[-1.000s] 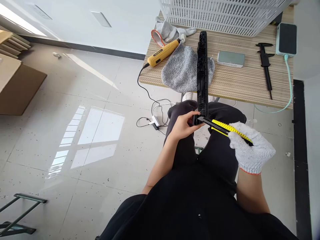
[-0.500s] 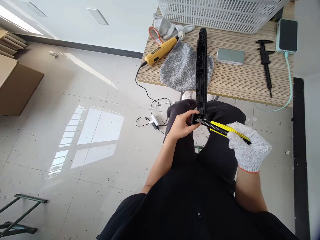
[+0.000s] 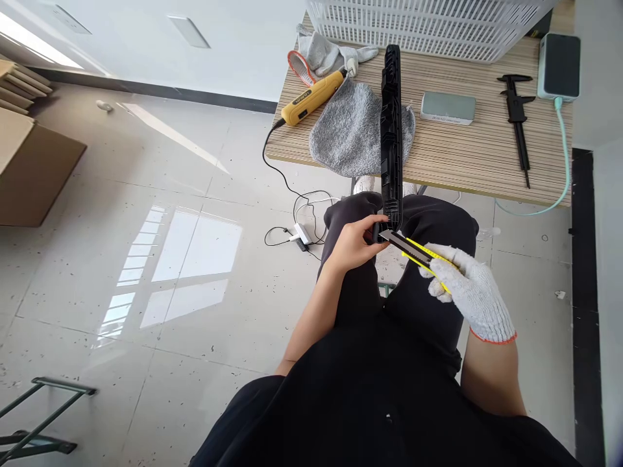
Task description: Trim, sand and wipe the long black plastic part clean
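My bare left hand [image 3: 357,244] grips the near end of a long black plastic part [image 3: 391,143] with thumb and fingers. The part points away from me, its far end over the table. In a white knit glove, my right hand [image 3: 470,292] is closed around a yellow and black utility knife [image 3: 421,255]. Its blade is out, and the tip is at the near end of the part, close to my left thumb. I cannot tell whether the blade touches the plastic. A grey cloth [image 3: 345,133] lies under the part on the table.
On the wooden table [image 3: 457,159] are a yellow corded tool [image 3: 311,100], a knit glove [image 3: 324,55], a grey-green block [image 3: 448,107], a black caliper [image 3: 516,126], a cabled device [image 3: 559,68] and a white plastic basket [image 3: 428,29]. A power strip [image 3: 302,233] lies on the floor.
My right hand has turned the knife and shifted its grip slightly left and forward, so the blade's flat side now shows. My left hand stays on the black part.
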`<state>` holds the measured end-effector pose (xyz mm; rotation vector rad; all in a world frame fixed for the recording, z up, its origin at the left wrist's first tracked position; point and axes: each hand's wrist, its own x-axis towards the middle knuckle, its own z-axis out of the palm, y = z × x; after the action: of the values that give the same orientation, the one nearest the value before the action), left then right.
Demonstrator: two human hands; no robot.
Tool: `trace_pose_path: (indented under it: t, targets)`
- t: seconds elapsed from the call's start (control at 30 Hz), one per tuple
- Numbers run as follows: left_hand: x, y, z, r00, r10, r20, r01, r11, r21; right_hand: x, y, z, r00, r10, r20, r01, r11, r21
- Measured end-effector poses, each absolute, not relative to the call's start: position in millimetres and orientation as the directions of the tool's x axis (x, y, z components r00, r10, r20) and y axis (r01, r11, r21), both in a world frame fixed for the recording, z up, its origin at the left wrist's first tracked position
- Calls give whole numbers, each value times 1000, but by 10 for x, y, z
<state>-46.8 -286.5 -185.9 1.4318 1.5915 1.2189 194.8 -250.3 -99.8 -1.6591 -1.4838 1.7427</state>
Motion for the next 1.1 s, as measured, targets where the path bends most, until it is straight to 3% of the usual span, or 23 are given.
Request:
trace_pose_path:
  t: [0.2, 0.57, 0.7, 0.87, 1.1]
  targets:
    - [-474, -2863, -1886, -189, 979, 83, 326, -17, 945, 1916, -2563, -1043, -446, 551, -705, 382, -595, -707]
    - [-463, -2848, -1875, -183, 980, 78, 367, -6, 930, 1584, -2618, -1210, -661, 272, -699, 181, -847, -501]
    - [-476, -2851, -1896, -190, 979, 80, 357, -7, 934, 1497, -2609, -1205, -732, 291, -616, 99, -849, -519]
    - [-499, -2852, -1910, -187, 977, 106, 322, -41, 946, 1525, -2647, -1199, -708, 384, -592, 126, -757, -641]
    - [-472, -2856, -1938, -192, 977, 94, 255, -43, 966, 1624, -2780, -1120, -692, 336, -639, 165, -789, -593]
